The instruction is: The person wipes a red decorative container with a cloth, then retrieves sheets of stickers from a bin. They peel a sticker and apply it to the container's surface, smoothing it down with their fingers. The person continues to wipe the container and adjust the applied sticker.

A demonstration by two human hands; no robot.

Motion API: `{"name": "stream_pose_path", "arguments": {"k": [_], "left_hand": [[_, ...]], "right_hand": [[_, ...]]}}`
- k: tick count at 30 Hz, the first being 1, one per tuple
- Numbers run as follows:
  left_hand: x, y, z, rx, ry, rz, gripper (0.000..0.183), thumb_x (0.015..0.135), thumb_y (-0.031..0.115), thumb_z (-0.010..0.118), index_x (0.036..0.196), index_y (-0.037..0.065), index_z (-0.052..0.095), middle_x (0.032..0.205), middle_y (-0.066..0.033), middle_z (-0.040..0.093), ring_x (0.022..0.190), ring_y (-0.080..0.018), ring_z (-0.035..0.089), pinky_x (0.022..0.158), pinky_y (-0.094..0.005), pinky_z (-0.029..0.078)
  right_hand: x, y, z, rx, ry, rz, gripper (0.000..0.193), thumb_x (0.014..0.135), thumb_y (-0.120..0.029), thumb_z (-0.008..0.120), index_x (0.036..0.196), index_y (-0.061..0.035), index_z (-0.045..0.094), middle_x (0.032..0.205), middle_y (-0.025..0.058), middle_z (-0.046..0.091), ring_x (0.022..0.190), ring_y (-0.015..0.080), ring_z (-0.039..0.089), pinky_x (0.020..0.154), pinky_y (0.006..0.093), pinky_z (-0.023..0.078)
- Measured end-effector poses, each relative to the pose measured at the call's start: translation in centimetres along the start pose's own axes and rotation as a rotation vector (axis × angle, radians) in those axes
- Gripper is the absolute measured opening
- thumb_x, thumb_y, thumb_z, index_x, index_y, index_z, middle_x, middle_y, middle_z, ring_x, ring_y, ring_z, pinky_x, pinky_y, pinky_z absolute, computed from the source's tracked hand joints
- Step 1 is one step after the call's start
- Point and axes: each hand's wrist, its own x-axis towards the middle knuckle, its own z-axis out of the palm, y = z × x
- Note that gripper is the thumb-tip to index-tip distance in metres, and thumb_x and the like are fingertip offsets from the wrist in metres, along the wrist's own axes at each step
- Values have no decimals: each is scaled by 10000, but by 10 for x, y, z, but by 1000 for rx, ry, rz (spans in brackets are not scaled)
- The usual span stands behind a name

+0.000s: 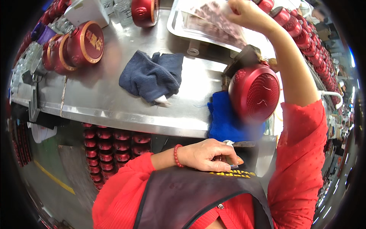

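My right hand [248,14] reaches out to the far right, fingers closed over a white tray [172,21]. In the tray lie sheets [219,19] with a pinkish-brown pattern, blurred near the fingers. What those fingers pinch is unclear. Close to my apron [190,191], my left hand [209,154], with a red bead bracelet [177,155] at its wrist, is curled round something small, mostly hidden, with orange and white showing. Beyond it, a shiny red round pot [256,93] with a dotted face lies on its side against a dark holder [244,61], above a blue cloth [225,118].
A crumpled dark blue towel [152,74] lies mid-table on the metal worktop [114,110]. Red pots with gold-rimmed bases [85,42] stand at the left, another [145,13] at the back. Stacked red pots [114,147] sit below the table edge; more rows [305,38] line the right.
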Motion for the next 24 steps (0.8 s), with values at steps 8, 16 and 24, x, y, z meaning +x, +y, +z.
{"name": "stream_pose_path", "arguments": {"k": [8, 16, 24], "left_hand": [[31, -11, 24, 172, -144, -23, 232, 949, 165, 678, 1135, 28, 659, 1031, -125, 707, 881, -265, 688, 767, -360, 539], [145, -102, 120, 388, -156, -367, 155, 986, 133, 642, 983, -8, 706, 862, -65, 692, 815, -132, 648, 760, -299, 526], [301, -242, 151, 686, 389, -539, 275, 1049, 275, 597, 1002, 24, 698, 933, -73, 735, 764, -129, 674, 714, -267, 531]], "right_hand": [[-100, -8, -65, 312, 326, -69, 335, 966, -325, 714, 1062, -4, 704, 903, 132, 719, 874, 225, 683, 790, 371, 544], [-469, 86, -34, 776, 995, 154, 243, 1003, -281, 694, 1016, -40, 722, 841, -12, 681, 684, 30, 558, 607, 190, 440], [-656, 197, 256, 1419, 1267, 963, 240, 899, -234, 677, 982, -12, 716, 838, 70, 692, 780, 158, 651, 724, 335, 531]]}}
